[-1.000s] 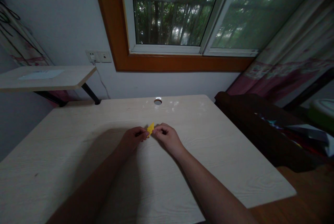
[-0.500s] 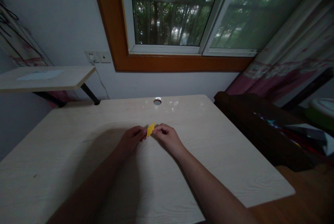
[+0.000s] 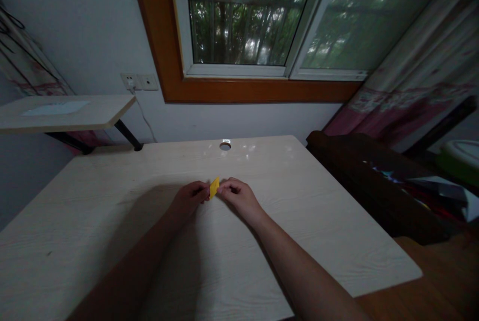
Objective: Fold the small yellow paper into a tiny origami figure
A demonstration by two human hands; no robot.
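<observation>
A small, flat yellow piece, perhaps paper (image 3: 214,187), is held between my hands over the middle of the desk (image 3: 239,246). Its outline is slanted, and its exact kind is too small to make out. My left hand (image 3: 192,195) pinches it at its left edge, thumb on the near side. From the right, the thumb and index fingertips of my right hand (image 3: 238,195) close on its other edge. Both wrists stay low, near the desk surface.
A raised shelf (image 3: 112,111) on black legs stands at the back left, with a pale sheet (image 3: 56,108) on it. Near the back edge is a round cable hole (image 3: 225,146). Dark furniture (image 3: 359,176) with assorted items stands to the right, below the curtain (image 3: 407,86).
The yellow piece has tilted to a steeper, narrower outline and shifted slightly left. My right fingertips have moved slightly left with it; my left hand looks almost unmoved.
</observation>
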